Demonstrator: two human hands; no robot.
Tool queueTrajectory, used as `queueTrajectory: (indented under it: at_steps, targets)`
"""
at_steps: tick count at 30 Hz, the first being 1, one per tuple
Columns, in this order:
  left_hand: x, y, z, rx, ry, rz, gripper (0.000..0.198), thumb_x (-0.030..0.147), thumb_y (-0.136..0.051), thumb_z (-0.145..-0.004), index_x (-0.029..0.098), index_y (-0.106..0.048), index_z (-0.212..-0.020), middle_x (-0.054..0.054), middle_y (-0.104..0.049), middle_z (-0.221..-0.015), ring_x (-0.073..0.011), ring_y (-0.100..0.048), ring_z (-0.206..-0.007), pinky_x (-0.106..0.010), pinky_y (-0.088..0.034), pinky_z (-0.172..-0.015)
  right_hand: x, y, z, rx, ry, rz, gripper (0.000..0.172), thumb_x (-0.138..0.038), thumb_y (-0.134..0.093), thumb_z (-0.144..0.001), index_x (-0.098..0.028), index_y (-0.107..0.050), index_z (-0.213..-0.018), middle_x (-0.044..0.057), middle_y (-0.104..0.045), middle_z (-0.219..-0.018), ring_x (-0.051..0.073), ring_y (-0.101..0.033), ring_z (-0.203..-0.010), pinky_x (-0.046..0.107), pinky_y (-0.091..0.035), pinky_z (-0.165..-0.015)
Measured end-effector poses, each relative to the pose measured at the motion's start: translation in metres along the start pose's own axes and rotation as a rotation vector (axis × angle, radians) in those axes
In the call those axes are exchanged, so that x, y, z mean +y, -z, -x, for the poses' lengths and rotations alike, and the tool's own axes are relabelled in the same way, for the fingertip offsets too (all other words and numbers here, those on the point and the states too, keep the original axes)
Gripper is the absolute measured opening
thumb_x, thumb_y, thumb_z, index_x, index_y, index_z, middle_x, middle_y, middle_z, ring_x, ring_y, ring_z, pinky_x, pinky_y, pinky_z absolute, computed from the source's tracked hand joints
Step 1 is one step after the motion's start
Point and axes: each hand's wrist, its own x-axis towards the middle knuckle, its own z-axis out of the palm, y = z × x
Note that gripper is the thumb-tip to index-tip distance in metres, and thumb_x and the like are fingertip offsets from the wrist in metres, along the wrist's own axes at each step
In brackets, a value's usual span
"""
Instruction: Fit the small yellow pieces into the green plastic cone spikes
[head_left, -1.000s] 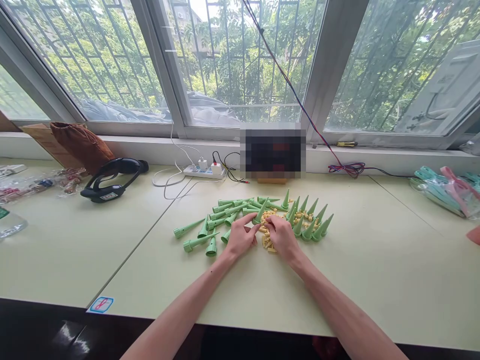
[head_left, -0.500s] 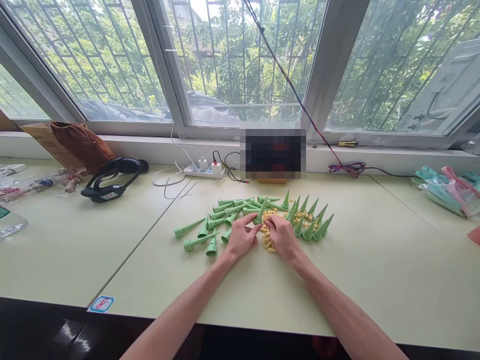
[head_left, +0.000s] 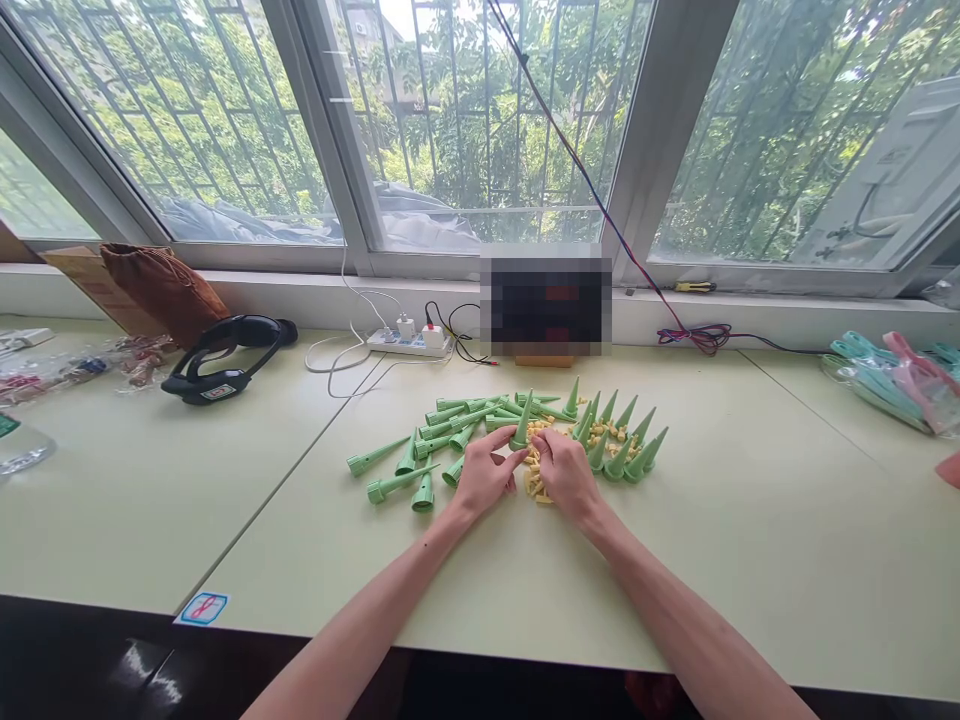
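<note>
My left hand (head_left: 486, 474) grips a green watering spike (head_left: 523, 422) by its wide base, with the pointed end up. Close beside that base is my right hand (head_left: 564, 468), its thumb and forefinger pinched; whatever they hold is too small and covered to make out. Under and between the hands lies a pile of small yellow plastic pieces (head_left: 537, 488). To the left, several green spikes (head_left: 397, 484) lie loose on their sides. On the right, several more spikes (head_left: 619, 460) stand upright on their bases, with yellow pieces (head_left: 617, 433) among them.
A power strip (head_left: 410, 343) with plugs and a blurred dark screen (head_left: 546, 305) stand at the back of the table (head_left: 712, 560). Black headphones (head_left: 217, 365) and a brown pouch (head_left: 161, 295) are at left. Bagged teal and pink items (head_left: 896, 380) lie at far right.
The spike in my left hand has tilted slightly to a more upright stance. Both hands stay in nearly the same place, close together.
</note>
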Motion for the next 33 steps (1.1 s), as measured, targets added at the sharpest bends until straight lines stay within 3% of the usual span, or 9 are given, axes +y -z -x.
queueTrajectory:
  at_steps: [15,25,29,33]
  targets:
    - [0.0035,-0.0027,-0.0002,0.006,-0.018,0.025,0.039,0.044,-0.070,-0.079,0.018,-0.067,-0.108,-0.010,-0.068,-0.119,-0.0073,-0.057,-0.040,-0.025,-0.050,-0.039,0.0015,-0.0012,0.0012,0.025,-0.028,0.103,0.039,-0.035,-0.027,-0.103,-0.022,-0.045,-0.071,0.003,-0.056,-0.063,0.016,-0.047,-0.053,0.026,-0.029,-0.051]
    - [0.0058,-0.0042,0.0015,0.000,-0.004,0.038,0.038,0.042,-0.069,-0.080,0.019,-0.067,-0.110,-0.010,-0.067,-0.121,-0.0067,-0.057,-0.038,-0.024,-0.048,-0.037,0.0007,-0.0027,0.0015,0.021,-0.083,-0.015,0.043,-0.040,-0.025,-0.104,-0.023,-0.041,-0.068,0.000,-0.051,-0.059,0.015,-0.045,-0.050,0.026,-0.029,-0.052]
    - [0.0073,-0.0056,0.0008,0.018,0.034,0.041,0.036,0.040,-0.070,-0.080,0.018,-0.067,-0.108,-0.010,-0.066,-0.122,-0.0057,-0.055,-0.036,-0.023,-0.046,-0.035,-0.0027,-0.0008,0.0011,0.036,-0.082,-0.040,0.044,-0.042,-0.027,-0.104,-0.022,-0.043,-0.068,-0.001,-0.049,-0.059,0.015,-0.042,-0.051,0.026,-0.030,-0.052]
    - [0.0078,-0.0064,-0.0007,0.034,0.076,0.068,0.034,0.041,-0.067,-0.082,0.017,-0.067,-0.106,-0.009,-0.068,-0.117,-0.0051,-0.053,-0.037,-0.022,-0.044,-0.034,-0.0059,0.0023,0.0005,0.053,-0.090,-0.063,0.036,-0.042,-0.033,-0.103,-0.021,-0.053,-0.081,0.001,-0.058,-0.070,0.015,-0.049,-0.058,0.026,-0.035,-0.056]
